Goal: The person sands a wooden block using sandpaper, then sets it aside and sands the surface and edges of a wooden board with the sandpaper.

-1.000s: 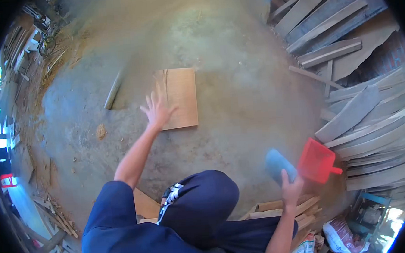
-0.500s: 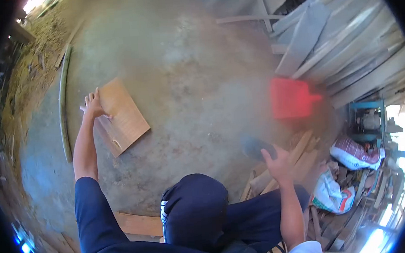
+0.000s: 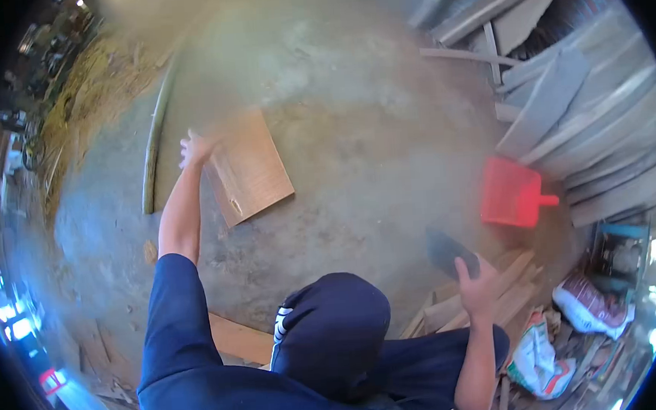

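A light brown wooden board (image 3: 256, 160) lies flat on the concrete floor. My left hand (image 3: 195, 148) is at its far left edge, fingers apart and pointing off the board; whether the palm still touches the wood is hard to see. My right hand (image 3: 478, 280) is closed around a dark oblong block (image 3: 449, 249), held out to the right of my knee. Blur hides the block's exact kind. The thumb shows at its near end, and the other fingers are mostly hidden.
A red dustpan (image 3: 511, 191) sits beyond my right hand, before stacked planks (image 3: 601, 128). Wood strips (image 3: 509, 280) and sacks (image 3: 536, 361) lie at the right. Left of the board is a long pole (image 3: 155, 144), with sawdust (image 3: 96, 99) past it.
The view has swung left and turned slightly, shifting everything rightward. My left hand has slid a little outward along the board's edge. The right hand still holds the dark block.
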Demonstrator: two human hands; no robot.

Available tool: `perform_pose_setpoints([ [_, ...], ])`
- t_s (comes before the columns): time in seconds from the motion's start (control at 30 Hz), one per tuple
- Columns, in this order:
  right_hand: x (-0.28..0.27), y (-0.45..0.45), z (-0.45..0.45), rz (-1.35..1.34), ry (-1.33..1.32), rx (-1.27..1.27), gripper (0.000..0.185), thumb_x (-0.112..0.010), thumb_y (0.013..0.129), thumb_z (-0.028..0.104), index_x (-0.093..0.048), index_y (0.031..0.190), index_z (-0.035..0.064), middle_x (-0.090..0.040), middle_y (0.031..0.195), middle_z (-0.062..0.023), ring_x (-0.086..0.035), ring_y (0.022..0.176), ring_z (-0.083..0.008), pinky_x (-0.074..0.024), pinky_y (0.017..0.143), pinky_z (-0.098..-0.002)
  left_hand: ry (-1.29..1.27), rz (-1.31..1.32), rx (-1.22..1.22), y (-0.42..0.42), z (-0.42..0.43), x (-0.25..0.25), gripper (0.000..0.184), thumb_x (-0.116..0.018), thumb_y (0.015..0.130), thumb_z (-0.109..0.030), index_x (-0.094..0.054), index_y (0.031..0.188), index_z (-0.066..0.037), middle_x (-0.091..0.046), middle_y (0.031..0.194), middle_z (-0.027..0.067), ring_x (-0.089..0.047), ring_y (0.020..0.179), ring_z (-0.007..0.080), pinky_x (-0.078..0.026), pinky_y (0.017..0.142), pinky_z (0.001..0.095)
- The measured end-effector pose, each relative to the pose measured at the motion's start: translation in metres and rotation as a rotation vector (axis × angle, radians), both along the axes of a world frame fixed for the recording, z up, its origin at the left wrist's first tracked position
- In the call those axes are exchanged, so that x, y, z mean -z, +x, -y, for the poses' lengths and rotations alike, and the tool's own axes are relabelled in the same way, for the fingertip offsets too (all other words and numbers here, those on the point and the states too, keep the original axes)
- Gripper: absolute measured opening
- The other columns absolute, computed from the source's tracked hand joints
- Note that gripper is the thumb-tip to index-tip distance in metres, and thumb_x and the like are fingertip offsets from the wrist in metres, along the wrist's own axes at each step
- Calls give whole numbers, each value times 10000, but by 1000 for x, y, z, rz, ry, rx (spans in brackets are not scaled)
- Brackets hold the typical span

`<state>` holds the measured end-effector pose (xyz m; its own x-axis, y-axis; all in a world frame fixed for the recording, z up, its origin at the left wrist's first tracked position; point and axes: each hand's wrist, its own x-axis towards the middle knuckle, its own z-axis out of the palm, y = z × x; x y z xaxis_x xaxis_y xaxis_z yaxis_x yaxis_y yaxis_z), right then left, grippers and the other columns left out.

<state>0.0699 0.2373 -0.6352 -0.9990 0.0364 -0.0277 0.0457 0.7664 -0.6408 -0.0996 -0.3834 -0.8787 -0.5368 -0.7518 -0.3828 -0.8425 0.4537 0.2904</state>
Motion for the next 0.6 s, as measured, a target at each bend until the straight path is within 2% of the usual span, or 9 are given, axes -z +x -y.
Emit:
perform_pose_setpoints([
  [0.1,-18,-6,21,-35,59,-20,126,-695,874,74,-622,842,-23,-574,691,-126,-543,611,-212,-436,604,-333,136,-22,-202,2,4,11,1395,-915,531,-569,-160,1541,26,-305,1525,302,-368,1399,415,-368,1135,462],
  [0.2,-7,-8,21,-43,34,-47,124,-697,874,72,-624,842,-23,-571,681,-108,-520,606,-183,-427,603,-325,90,-116,63,7,10,50,1443,-933,498,-555,-137,1532,59,-297,1531,303,-374,1408,374,-359,1152,429],
  [0.3,-2,-4,14,-2,27,-38,117,-697,875,75,-638,855,-24,-598,700,-109,-550,624,-189,-440,619,-326,-9,3,231,7,8,16,1477,-953,466,-532,-123,1525,78,-304,1528,301,-391,1404,337,-364,1152,401],
  [0.37,0,-6,15,-23,16,-44,122,-698,876,89,-646,860,-21,-615,712,-120,-574,632,-208,-451,628,-338,197,-31,221,-1,17,4,1503,-968,438,-509,-112,1534,61,-280,1542,291,-382,1405,358,-367,1151,412],
  [0.43,3,7,1,-36,133,-59,134,-698,876,108,-652,862,-17,-627,722,-132,-592,640,-233,-459,636,-356,231,-18,249,-1,8,7,1510,-981,413,-490,-126,1536,45,-275,1540,286,-387,1394,378,-371,1147,421],
  [0.47,13,0,0,-76,167,-75,141,-699,876,118,-655,862,-16,-633,727,-138,-601,644,-246,-462,640,-365,134,-15,269,0,2,10,1503,-986,402,-483,-144,1533,38,-283,1532,286,-397,1383,388,-375,1145,425],
  [0.53,10,-3,9,-30,76,-25,153,-699,876,132,-655,857,-13,-638,735,-149,-610,651,-272,-465,643,-377,52,-24,251,-5,13,3,1416,-971,433,-467,-201,1522,12,-296,1532,276,-382,1384,409,-377,1142,436],
  [0.6,7,0,7,10,50,-4,159,-699,877,136,-653,851,-14,-636,734,-154,-611,650,-285,-466,643,-381,137,-38,196,2,10,5,1256,-930,517,-447,-277,1505,-26,-306,1548,256,-332,1411,431,-374,1143,449],
])
